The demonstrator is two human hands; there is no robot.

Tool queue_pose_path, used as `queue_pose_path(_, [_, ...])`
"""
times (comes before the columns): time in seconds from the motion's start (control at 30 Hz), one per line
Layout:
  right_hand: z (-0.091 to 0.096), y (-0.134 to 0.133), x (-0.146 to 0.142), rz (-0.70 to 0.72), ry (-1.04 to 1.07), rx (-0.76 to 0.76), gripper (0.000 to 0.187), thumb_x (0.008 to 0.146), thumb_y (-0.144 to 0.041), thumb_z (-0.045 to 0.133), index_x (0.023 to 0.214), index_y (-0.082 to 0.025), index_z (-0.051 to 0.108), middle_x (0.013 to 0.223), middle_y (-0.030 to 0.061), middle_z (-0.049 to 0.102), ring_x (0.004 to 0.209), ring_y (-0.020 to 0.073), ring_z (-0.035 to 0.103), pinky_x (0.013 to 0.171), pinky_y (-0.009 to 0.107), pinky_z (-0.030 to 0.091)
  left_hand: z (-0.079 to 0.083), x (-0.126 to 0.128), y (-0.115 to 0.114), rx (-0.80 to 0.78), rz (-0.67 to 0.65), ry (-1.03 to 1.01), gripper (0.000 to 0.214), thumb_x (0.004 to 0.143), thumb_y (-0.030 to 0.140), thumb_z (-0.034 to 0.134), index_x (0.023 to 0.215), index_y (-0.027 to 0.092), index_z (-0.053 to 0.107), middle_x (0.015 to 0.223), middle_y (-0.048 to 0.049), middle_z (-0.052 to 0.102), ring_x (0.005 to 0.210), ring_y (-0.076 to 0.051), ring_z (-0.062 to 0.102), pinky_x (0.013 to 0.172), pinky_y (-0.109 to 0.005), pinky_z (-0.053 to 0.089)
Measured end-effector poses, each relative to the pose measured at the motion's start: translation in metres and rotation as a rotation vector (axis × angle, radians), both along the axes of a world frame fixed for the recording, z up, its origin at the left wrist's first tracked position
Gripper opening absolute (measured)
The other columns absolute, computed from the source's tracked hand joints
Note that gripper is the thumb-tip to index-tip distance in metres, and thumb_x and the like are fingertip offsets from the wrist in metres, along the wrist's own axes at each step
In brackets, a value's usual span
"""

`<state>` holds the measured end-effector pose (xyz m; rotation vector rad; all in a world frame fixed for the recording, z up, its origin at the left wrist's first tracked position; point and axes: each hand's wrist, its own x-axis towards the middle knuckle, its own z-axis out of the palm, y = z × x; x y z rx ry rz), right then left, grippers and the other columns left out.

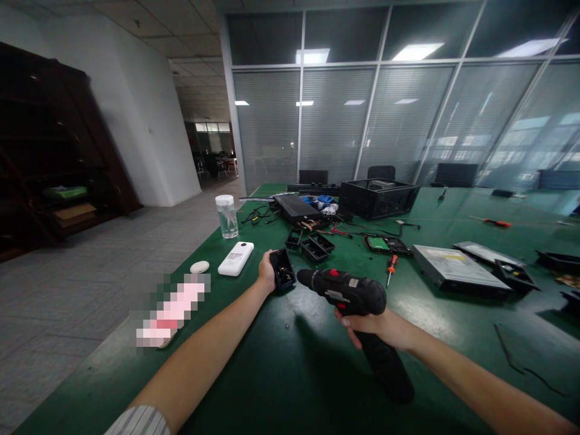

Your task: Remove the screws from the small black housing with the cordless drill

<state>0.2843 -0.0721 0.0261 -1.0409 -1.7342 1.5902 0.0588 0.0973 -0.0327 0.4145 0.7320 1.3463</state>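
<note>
Our left hand grips an open black box; our right hand – apart from it – clasps a drill.

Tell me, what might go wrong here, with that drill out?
The cordless drill in the right hand points toward the left hand; a slip could hurt its fingers. The small open black box in the left hand looks tilted, so the small pieces inside might spill. The clear jar stands near the edge of the green table, so a bump might topple it.
</note>
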Motion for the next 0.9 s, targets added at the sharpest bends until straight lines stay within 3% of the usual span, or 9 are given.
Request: queue_pose_path(0.9, [0.002,-0.0005,0.0003,0.01,-0.031,-0.012,0.027,0.078,-0.039,0.063,0.086,-0.016,0.052,0.054,-0.0037,0.057,0.048,0.0117,0.051,0.053,0.024,0.033,-0.0002,-0.0011,-0.0018,0.042,-0.051,0.075,0.033,0.077,0.047,0.046,0.078,0.017,0.059,0.059,-0.004,0.059,0.051,-0.02,0.058,0.052,-0.034,0.048])
